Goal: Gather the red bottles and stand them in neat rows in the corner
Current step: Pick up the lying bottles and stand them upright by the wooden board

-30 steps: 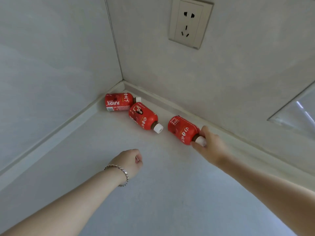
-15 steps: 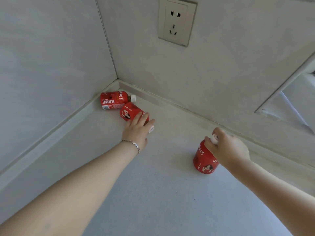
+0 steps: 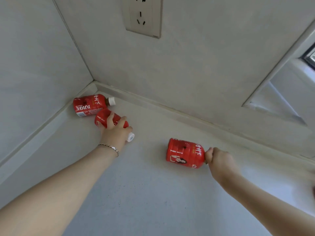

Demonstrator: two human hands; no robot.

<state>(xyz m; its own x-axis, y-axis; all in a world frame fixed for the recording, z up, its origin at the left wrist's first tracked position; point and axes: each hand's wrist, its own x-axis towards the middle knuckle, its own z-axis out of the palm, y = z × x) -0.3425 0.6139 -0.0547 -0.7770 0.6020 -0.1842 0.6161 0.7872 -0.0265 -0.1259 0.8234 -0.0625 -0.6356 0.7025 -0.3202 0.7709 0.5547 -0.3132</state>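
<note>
Three red juice bottles with white caps are in view on the white floor. One bottle [image 3: 89, 104] lies on its side in the corner, cap pointing right. My left hand [image 3: 115, 133] grips a second bottle [image 3: 102, 117] that lies just in front of it, fingers curled over its body. My right hand [image 3: 219, 159] holds the third bottle [image 3: 185, 153] by its cap end. This bottle is held sideways, base pointing left, well right of the corner; its cap is hidden in my fist.
Two white walls meet at the corner [image 3: 93, 81] with a low skirting along the floor. A wall socket [image 3: 144, 16] sits above. A window recess [image 3: 289, 86] opens at the right. White floor spreads in front of the bottles.
My left hand has closed its fingers round the second bottle. My right hand has swung the third bottle from near upright to sideways, base pointing left.
</note>
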